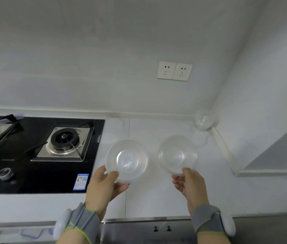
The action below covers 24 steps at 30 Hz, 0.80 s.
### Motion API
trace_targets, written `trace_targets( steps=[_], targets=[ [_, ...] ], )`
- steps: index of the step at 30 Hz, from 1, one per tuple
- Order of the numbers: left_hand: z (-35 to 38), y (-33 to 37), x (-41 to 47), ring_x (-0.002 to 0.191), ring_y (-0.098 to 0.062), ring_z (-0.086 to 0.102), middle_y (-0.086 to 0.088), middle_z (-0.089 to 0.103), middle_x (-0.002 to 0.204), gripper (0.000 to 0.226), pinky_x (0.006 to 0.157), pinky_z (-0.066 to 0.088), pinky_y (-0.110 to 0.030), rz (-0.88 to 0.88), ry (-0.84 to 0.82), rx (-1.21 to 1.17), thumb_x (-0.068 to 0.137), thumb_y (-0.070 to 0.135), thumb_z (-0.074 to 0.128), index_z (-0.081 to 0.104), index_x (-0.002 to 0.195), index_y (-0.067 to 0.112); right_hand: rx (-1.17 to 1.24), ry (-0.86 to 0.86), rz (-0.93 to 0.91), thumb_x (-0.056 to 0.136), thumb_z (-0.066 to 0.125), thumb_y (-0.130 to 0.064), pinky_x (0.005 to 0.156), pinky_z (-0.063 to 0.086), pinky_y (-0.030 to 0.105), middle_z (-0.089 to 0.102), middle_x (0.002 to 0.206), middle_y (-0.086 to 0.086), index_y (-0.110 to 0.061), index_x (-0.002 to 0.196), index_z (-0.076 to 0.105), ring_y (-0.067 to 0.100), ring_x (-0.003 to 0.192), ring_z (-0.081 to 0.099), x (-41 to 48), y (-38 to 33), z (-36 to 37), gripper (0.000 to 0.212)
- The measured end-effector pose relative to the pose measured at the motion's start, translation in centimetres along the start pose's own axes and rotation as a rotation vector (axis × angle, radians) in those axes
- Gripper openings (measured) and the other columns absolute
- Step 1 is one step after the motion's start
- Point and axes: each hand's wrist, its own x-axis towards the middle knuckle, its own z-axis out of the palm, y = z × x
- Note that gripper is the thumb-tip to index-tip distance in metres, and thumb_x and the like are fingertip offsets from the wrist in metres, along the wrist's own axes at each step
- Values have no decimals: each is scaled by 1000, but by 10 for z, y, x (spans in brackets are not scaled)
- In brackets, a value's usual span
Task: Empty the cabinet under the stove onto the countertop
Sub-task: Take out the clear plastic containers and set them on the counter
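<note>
Left bowl (126, 160) and right bowl (177, 154), both clear plastic, sit over the white worktop (156, 199) just right of the stove (39, 152). The left hand (104, 187) pinches one near rim and the right hand (190, 185) the other. Worktop's straight below, so I'd guess they just go down.

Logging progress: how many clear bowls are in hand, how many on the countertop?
Clear bowls in hand: 2, left bowl in the left hand, right bowl in the right hand
Clear bowls on the countertop: 1, corner bowl
Total: 3
</note>
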Motion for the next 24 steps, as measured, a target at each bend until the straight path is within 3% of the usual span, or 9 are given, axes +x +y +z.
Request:
trace_targets(
  steps=[11,16,24],
  targets=[
    [33,22,77,77,-34,72,-18,66,104,28,62,60,-28,-50,-113,4,90,0,49,53,116,9,-35,122,-15,90,45,-10,58,50,31,67,72,18,-4,85,58,24,62,59,43,-21,1,16],
    [67,49,119,80,-36,71,-18,66,101,23,62,60,-27,-47,-211,30,90,0,48,55,110,10,-26,190,-65,90,45,-10,55,48,29,67,72,17,-4,87,58,22,60,59,74,-55,2,15],
    [102,60,161,80,-37,71,-19,64,103,28,62,60,-29,-97,-327,80,89,-1,48,53,116,8,29,287,-45,91,45,-11,55,48,28,67,71,17,-5,86,58,21,59,58,105,-70,-1,16]
  ],
)
